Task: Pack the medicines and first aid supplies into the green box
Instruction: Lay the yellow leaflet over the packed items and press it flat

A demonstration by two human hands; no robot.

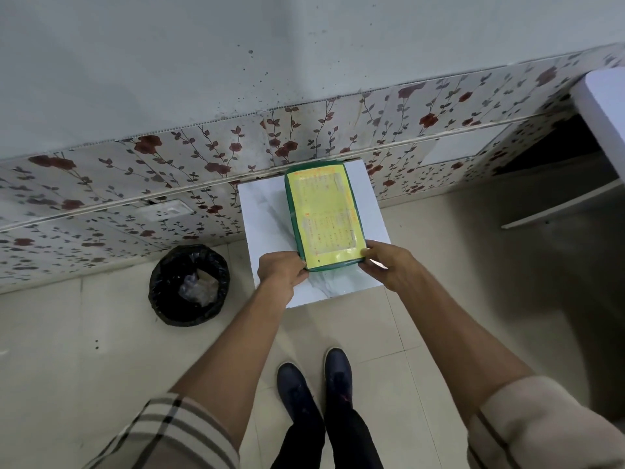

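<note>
Both hands grip the closed green box (324, 214) on a small white table (263, 225).

A black-lined bin (189, 285) stands on the floor left of the table; nothing blocks the box. The box lies along the table's right edge, long axis running from the near edge toward the floral-tiled wall (135, 184), its yellow label up, print too blurred to read. Left hand (282, 273) and right hand (385, 264) pinch the near corners, fingers curled closed.
</note>
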